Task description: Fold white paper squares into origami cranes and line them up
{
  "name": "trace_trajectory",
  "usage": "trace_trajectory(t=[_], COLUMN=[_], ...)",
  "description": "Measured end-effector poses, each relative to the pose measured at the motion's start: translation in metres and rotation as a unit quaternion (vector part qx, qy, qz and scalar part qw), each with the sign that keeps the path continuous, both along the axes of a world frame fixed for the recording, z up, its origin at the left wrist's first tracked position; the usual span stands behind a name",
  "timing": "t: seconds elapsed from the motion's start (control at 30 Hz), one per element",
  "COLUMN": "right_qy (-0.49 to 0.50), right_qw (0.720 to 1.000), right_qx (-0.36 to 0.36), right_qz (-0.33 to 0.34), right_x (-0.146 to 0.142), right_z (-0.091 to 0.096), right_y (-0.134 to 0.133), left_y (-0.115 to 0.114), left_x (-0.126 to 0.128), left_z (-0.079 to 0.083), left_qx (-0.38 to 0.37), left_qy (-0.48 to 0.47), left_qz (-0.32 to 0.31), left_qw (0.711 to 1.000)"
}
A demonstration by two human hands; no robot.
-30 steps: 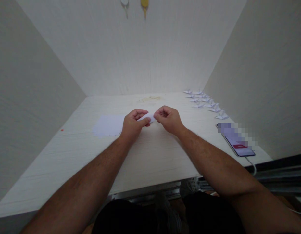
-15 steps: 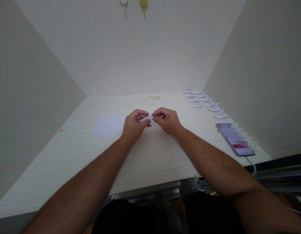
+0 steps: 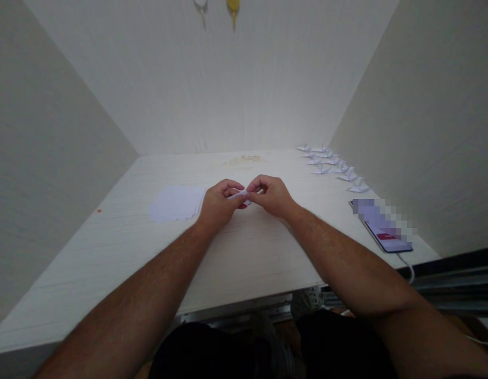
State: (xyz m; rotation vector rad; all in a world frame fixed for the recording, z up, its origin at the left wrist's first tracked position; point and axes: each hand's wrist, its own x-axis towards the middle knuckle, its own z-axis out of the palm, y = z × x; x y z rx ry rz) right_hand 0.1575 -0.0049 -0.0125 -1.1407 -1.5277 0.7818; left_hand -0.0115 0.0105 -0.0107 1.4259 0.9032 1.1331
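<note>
Both of my hands meet over the middle of the white table [image 3: 244,252]. My left hand [image 3: 220,204] and my right hand [image 3: 272,196] are closed in a pinch on a small folded white paper piece [image 3: 240,196] held between their fingertips. Most of the piece is hidden by my fingers. A stack of white paper sheets [image 3: 175,204] lies flat just left of my left hand.
Several small folded paper figures [image 3: 335,167] stand in rows at the back right of the table. A phone [image 3: 386,229] with a lit screen and a white cable lies near the right edge. White walls close in the table on three sides.
My hands have drawn closer together and the paper piece shows less between my fingers. Nothing else on the table has moved.
</note>
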Motion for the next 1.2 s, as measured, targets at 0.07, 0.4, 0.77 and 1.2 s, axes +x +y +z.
trace_trajectory(t=[0.07, 0.4, 0.77, 1.2], right_qy=[0.022, 0.009, 0.018, 0.057], right_qw=[0.999, 0.996, 0.997, 0.993], right_qx=[-0.036, -0.069, -0.024, -0.042], right_qz=[0.013, 0.051, 0.078, 0.093], right_x=[0.001, 0.003, 0.004, 0.004], right_z=[0.003, 0.009, 0.002, -0.001], right_y=[0.0, -0.003, 0.0, 0.001], left_y=[0.0, -0.002, -0.004, -0.002], left_x=[-0.001, -0.002, -0.002, 0.001], left_z=[0.0, 0.001, 0.003, 0.002], left_qx=[0.0, 0.008, -0.019, -0.06], left_qy=[0.002, 0.012, -0.001, -0.06], left_qz=[-0.012, -0.032, -0.026, 0.008], left_qw=[1.0, 0.999, 0.999, 0.996])
